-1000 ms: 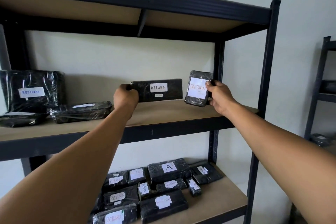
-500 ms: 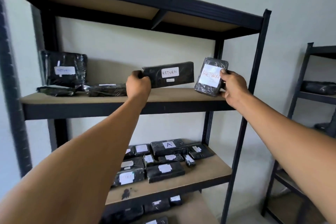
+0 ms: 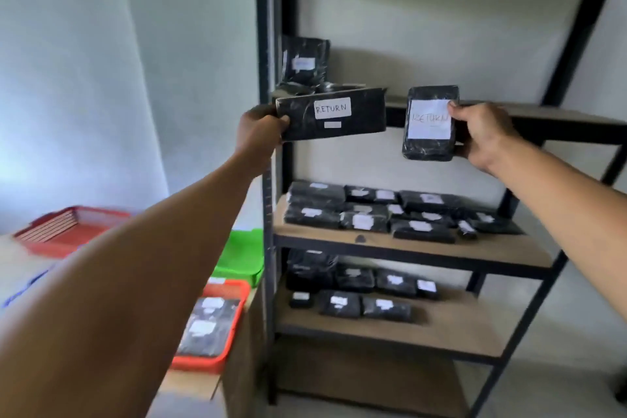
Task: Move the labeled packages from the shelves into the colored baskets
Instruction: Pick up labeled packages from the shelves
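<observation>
shelf post (image 3: 263,78) beside baskets, wall side open

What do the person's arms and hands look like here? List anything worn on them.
Both arms are bare from as far up as the view reaches down to the wrist: no sleeves show. The left hand and right hand wear no gloves, and no watch, bracelet or ring is visible. The picture is slightly blurred, so small markings cannot be ruled out.
</observation>
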`<state>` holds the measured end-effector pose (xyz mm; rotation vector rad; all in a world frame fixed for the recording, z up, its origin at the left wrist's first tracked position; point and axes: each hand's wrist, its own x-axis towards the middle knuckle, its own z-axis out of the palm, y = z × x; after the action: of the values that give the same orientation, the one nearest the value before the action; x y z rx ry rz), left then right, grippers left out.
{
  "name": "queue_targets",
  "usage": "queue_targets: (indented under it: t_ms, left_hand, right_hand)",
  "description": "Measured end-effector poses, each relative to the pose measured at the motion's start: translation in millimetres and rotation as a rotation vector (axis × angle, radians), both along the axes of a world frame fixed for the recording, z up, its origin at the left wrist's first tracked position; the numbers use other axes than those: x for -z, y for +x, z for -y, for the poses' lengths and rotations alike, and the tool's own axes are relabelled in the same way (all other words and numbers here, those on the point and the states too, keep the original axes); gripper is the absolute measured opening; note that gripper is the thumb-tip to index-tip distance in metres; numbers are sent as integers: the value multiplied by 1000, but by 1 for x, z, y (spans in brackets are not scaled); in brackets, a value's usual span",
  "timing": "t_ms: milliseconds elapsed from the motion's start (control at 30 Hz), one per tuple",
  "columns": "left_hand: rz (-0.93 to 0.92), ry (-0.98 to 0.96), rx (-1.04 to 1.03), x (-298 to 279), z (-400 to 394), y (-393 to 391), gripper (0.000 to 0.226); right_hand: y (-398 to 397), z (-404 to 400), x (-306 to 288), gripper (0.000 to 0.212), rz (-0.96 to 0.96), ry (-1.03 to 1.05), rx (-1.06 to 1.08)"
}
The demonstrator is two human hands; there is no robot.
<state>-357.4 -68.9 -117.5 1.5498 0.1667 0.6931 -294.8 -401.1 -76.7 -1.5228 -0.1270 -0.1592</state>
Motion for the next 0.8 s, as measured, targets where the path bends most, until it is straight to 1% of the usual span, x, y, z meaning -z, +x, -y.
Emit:
queue_targets:
  t_ms: [167, 233, 300, 333, 400, 500, 600, 667, 800]
  left_hand:
    - [-112, 5, -100, 33, -98, -64, 24]
    - [-169, 14, -134, 47, -137, -81, 23]
    - [-217, 18, -190, 61, -177, -97, 23]
    - [-235, 23, -219, 68, -198, -104, 23]
    - [-280, 42, -279, 82, -239, -115, 17]
    - [-352, 86, -346, 103, -301, -121, 11]
    - [-411, 123, -357, 129, -352, -119, 6]
    - [-449, 116, -338, 145, -381, -113, 3]
    - [-525, 156, -304, 177, -416, -94, 5]
  right_hand:
    - [-26, -95, 35, 17, -63, -133, -128]
    - [-28, -134, 51, 30, -93, -210, -165]
    - [-19, -179, 72, 48, -126, -290, -210]
    - [-17, -202, 83, 52, -137, -318, -238]
    - [-17, -250, 103, 50, -156, -354, -287]
    - [-28, -324, 129, 40, -171, -385, -264]
    - [-21, -383, 161, 33, -209, -391, -231]
    - [-22, -412, 178, 34, -275, -349, -184]
    - [-20, -446, 207, 29, -334, -331, -45]
